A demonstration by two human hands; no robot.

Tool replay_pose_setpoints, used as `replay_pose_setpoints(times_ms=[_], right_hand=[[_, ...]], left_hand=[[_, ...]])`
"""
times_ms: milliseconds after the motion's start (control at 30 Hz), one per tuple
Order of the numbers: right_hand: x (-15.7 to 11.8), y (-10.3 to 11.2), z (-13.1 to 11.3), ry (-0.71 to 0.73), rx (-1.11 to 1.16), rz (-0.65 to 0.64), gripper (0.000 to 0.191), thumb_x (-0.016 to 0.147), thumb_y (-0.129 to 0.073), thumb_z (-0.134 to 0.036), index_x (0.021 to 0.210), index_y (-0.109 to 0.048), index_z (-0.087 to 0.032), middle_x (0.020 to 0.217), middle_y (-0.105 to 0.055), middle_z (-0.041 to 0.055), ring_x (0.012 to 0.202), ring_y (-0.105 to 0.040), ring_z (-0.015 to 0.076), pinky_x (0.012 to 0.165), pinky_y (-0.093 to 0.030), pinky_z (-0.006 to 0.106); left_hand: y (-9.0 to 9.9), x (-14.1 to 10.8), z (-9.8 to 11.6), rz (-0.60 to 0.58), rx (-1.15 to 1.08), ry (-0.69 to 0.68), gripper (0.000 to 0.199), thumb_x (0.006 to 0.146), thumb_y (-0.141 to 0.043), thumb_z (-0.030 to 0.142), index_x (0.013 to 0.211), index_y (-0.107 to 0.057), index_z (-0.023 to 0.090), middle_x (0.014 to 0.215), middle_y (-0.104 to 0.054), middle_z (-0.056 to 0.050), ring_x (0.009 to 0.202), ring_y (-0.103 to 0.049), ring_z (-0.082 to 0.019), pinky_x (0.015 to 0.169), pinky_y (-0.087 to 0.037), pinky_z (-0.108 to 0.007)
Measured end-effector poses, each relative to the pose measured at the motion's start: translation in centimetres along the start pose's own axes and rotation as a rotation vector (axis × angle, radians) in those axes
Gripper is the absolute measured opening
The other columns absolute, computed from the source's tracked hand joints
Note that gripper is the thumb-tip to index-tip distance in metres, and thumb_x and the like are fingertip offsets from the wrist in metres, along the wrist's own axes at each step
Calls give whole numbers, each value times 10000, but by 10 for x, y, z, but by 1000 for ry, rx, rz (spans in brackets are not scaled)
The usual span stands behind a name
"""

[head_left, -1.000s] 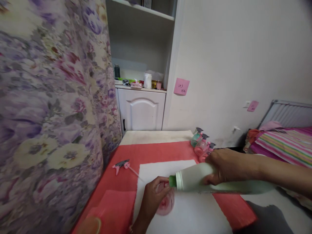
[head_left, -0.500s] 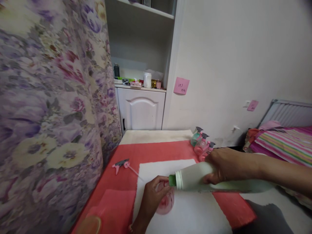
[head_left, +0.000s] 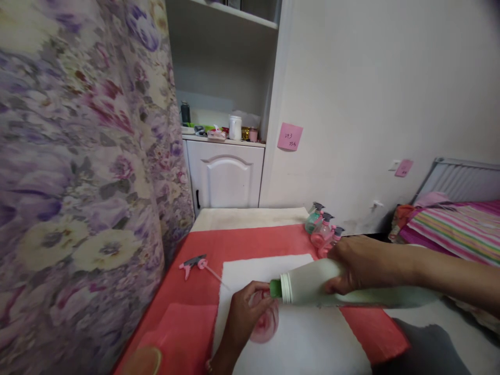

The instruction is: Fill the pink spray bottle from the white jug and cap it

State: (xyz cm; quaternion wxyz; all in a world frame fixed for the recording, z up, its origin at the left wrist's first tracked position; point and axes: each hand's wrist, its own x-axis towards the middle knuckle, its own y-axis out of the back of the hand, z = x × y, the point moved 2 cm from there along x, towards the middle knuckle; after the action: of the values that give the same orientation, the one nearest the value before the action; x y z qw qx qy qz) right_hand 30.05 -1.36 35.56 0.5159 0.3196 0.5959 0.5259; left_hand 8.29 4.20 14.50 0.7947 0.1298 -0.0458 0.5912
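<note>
Pink bottle [head_left: 266, 329] in left hand [head_left: 244, 311], pale green bottle [head_left: 307, 286] in right hand [head_left: 357, 264]

Square pink paper note [head_left: 289, 136], far, on plain white wall [head_left: 351, 94]: handwritten, upper line 2-?-3, middle digit unclear; lower line 55, last character unclear. Second pink paper note [head_left: 403, 168], farther right: writing too small to read.

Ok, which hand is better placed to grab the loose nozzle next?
Probably the left hand: nearer the nozzle, though holding the small bottle; the right hand, farther away, grips the big bottle.
</note>
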Motion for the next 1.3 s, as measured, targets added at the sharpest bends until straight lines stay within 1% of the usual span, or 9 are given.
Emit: replay_pose_setpoints(times_ms=[233,333,500,767,1000,1300], right_hand=[[3,-1,1,-8,-20,12,456,749,-608,-591,792,-713,-150,765,-734,136,687,-680,297,577,-432,340],[2,0,0,-20,-31,0,475,752,-597,-602,802,-716,-145,773,-737,143,697,-684,304,581,-443,345],[-1,3,-2,-7,-26,-17,489,775,-573,-599,836,-718,-136,795,-741,149,719,-693,289,615,-470,344],[-1,3,-2,-18,-37,-17,492,767,-574,-606,822,-716,-139,799,-742,161,728,-699,322,597,-463,359],[1,1,0,8,-39,9,498,775,-554,-623,813,-717,-154,773,-739,141,696,-686,298,571,-436,342],[1,2,-1,-3,-50,-9,517,766,-553,-633,821,-720,-147,771,-739,133,693,-691,288,565,-436,334]], left_hand=[[0,0,-1,-4,6,7,136,720,-672,243,842,-707,195,838,-735,-33,856,-655,-218,787,-471,-282],[0,0,0,1,3,14,139,711,-673,240,838,-708,197,836,-739,-33,851,-660,-219,782,-477,-282],[0,-1,3,8,3,11,135,702,-668,237,823,-712,199,837,-744,-35,863,-667,-227,795,-488,-293],[0,1,3,-9,18,-2,141,717,-653,219,844,-712,206,844,-745,-28,863,-667,-223,800,-486,-297],[0,-1,4,-7,9,0,142,723,-668,252,847,-715,201,855,-751,-37,871,-670,-230,807,-486,-304],[0,1,2,-2,9,-10,131,726,-669,238,844,-714,205,851,-752,-28,871,-672,-221,798,-489,-287]])
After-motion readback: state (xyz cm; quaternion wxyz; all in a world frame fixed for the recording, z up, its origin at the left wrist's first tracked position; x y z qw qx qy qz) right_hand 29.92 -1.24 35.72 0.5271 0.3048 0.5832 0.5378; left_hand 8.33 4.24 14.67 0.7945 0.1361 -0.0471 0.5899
